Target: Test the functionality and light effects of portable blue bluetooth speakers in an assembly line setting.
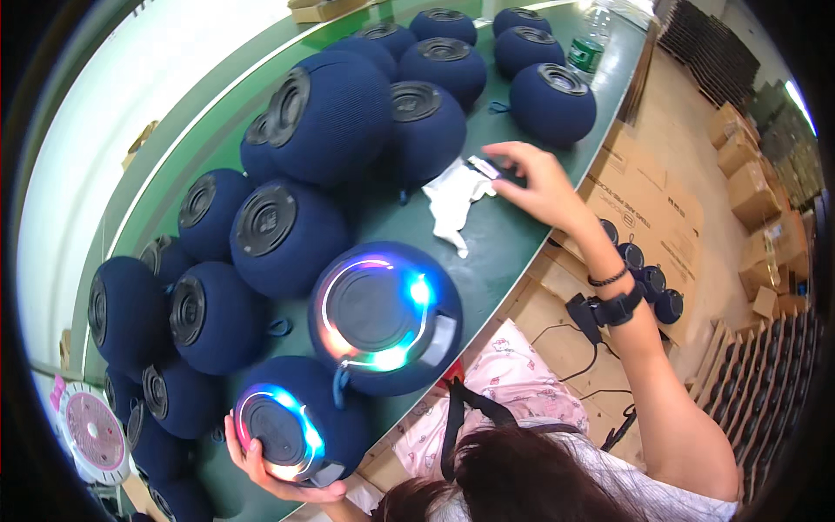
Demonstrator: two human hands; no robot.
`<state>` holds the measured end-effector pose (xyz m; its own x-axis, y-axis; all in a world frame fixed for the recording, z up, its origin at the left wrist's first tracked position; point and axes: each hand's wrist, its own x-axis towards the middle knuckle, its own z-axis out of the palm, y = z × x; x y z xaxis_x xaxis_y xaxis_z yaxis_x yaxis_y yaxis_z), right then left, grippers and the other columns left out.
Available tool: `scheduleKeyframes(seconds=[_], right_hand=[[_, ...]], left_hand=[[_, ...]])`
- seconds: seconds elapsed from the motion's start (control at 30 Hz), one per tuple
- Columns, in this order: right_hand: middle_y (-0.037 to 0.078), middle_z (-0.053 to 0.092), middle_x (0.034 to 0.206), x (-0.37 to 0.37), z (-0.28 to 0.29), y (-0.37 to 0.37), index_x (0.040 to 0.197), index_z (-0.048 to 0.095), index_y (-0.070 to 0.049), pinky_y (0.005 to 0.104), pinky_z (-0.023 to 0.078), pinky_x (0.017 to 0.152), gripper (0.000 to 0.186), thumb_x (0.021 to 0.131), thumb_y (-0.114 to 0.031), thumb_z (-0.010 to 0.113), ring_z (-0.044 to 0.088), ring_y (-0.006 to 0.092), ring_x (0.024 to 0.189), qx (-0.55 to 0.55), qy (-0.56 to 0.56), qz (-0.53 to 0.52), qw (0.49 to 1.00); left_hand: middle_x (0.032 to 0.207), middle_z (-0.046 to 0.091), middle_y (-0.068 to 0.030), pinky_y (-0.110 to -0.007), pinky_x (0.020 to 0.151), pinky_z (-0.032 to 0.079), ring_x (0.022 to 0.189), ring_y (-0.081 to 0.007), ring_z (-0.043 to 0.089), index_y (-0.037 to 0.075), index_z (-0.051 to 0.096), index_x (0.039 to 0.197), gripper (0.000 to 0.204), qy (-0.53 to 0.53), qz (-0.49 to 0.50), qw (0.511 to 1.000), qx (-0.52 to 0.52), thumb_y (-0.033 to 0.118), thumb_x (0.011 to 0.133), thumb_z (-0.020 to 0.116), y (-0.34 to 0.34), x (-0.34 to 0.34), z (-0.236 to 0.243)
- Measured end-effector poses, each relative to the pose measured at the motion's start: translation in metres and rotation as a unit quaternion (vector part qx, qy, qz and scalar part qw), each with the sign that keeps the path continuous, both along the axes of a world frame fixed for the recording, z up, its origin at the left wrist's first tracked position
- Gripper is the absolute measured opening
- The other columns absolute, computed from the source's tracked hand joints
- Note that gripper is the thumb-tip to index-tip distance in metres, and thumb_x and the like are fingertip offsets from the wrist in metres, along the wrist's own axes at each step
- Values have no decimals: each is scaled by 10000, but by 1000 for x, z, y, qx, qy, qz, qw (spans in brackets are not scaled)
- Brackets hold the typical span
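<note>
My left hand (pixel 257 461) grips a round navy fabric speaker (pixel 278 431) from below and the side, its top ring glowing blue and pink. Just above it, touching or nearly so, a second navy speaker (pixel 370 317) glows in several colours on the green table (pixel 504 261). My right hand (pixel 531 178) has thumb and index finger curved around a small dark item with a pale top (pixel 485 170), too small to make out, at a crumpled white cloth (pixel 448 204). Whether it grips that item is unclear.
Several navy speakers (pixel 330 113) crowd the table's back and left. A plastic bottle (pixel 587 43) stands at the far corner, a pink-and-white fan (pixel 91 431) at lower left. Right of the table are cardboard sheets (pixel 661 209), smaller black round items (pixel 652 283), boxes (pixel 752 200) and stacked trays (pixel 774 383).
</note>
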<state>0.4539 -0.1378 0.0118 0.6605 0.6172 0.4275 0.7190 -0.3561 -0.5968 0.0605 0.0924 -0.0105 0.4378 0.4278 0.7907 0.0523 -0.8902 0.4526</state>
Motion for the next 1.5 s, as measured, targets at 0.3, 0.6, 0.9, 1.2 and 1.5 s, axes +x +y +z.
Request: scheduleKeyframes(seconds=[0.3,0.6,0.9,1.2,1.5], right_hand=[[136,593,1178,-12,-6,10,1086,649,-41,392,472,902,270,828,-122,646,573,320,1026,-113,-67,9,991],[247,635,982,-11,-13,14,1195,464,18,462,509,789,440,820,-83,670,637,387,926,-68,-85,-41,993],[180,665,850,-1,-14,15,1073,534,-24,415,515,642,327,808,-99,710,658,342,692,40,-147,-137,979],[99,663,831,7,-15,1,980,580,31,258,436,510,211,819,-47,691,561,110,517,147,79,-75,983],[39,629,817,28,-28,-8,1073,625,21,210,367,489,233,882,-111,643,447,17,531,168,134,-19,976]], left_hand=[[1372,409,-315,-572,1048,385,1269,-450,438,77,433,1301,1010,6,73,997,-18,875,686,508,-7,2,4],[1366,410,-331,-540,1016,436,1258,-456,450,44,439,1291,1003,-5,75,997,-34,855,706,508,-9,3,2],[1380,410,-307,-498,1017,450,1256,-425,467,19,432,1297,1024,7,67,997,-23,871,729,452,-10,4,4],[1419,367,-300,-547,1072,355,1318,-435,396,41,421,1343,1048,27,28,999,-14,841,681,563,-7,-7,22],[1255,447,-371,-573,1024,419,1217,-455,467,-85,522,1129,663,-228,40,924,306,530,885,477,-34,-14,86]])
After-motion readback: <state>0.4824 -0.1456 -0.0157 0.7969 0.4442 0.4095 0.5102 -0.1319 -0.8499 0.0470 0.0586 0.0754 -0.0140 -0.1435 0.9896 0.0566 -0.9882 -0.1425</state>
